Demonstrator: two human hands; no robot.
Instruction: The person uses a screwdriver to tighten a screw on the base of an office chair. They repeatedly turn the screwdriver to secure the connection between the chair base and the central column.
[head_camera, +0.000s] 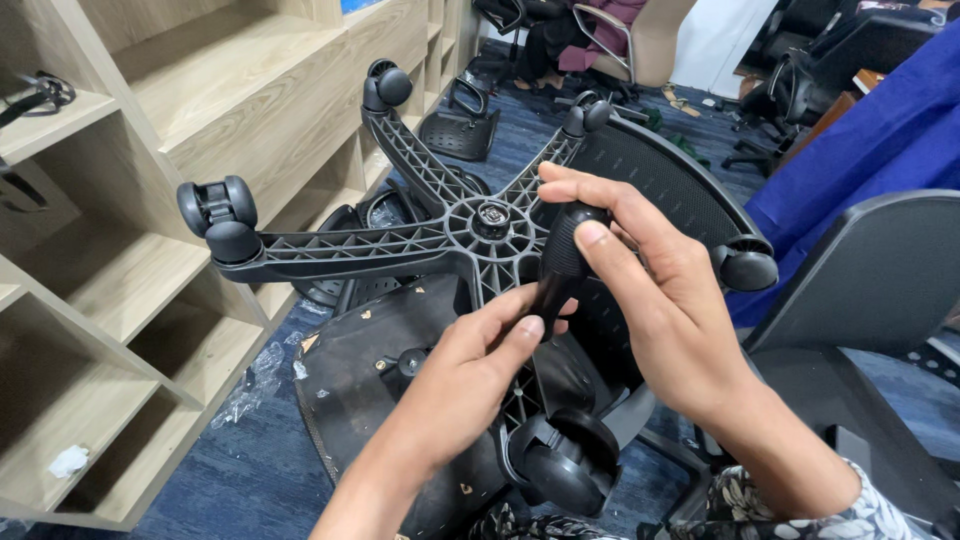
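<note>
A black five-armed chair base (420, 240) is turned underside up in front of me, with castor wheels (220, 215) at the arm ends and a round hub hole (491, 218) in its middle. Both hands hold a black cylinder, the gas lift (562, 262), just right of the hub. My right hand (650, 290) wraps its upper part with the thumb on top. My left hand (480, 360) pinches its lower end. Beneath the base lies an upturned chair seat (370, 370).
Light wooden shelves (150, 200) stand at the left. A black mesh chair back (670, 185) lies behind the base, a grey plastic chair part (880, 270) at the right and blue cloth (870, 150) beyond. More office chairs and a seated person (590, 40) are at the far back.
</note>
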